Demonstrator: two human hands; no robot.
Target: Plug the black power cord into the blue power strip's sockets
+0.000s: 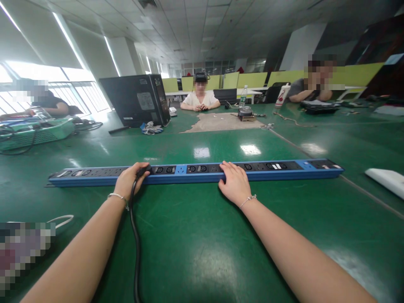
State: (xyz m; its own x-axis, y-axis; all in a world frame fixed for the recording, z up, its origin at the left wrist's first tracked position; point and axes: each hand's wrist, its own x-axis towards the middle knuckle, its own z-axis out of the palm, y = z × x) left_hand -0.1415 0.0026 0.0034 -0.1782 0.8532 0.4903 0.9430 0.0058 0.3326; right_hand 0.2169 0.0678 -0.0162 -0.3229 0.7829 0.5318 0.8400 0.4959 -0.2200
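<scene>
Across the green table lies a long blue power strip (195, 178) with black socket sections along its top. My left hand (128, 179) is closed around a black plug (144, 170) at the sockets left of the strip's middle; whether the plug is fully seated I cannot tell. From it a black power cord (135, 235) runs down past my left wrist toward the table's near edge. My right hand (236, 181) grips the strip right of its middle, fingers over the top and thumb at the near side.
A black computer case (135, 101) stands at the back left beside work gloves (151, 128). A green basket (47, 132) with cables is at far left. A white object (386, 183) lies at the right edge. Several people sit around the table; a bottle (243, 96) stands at the back.
</scene>
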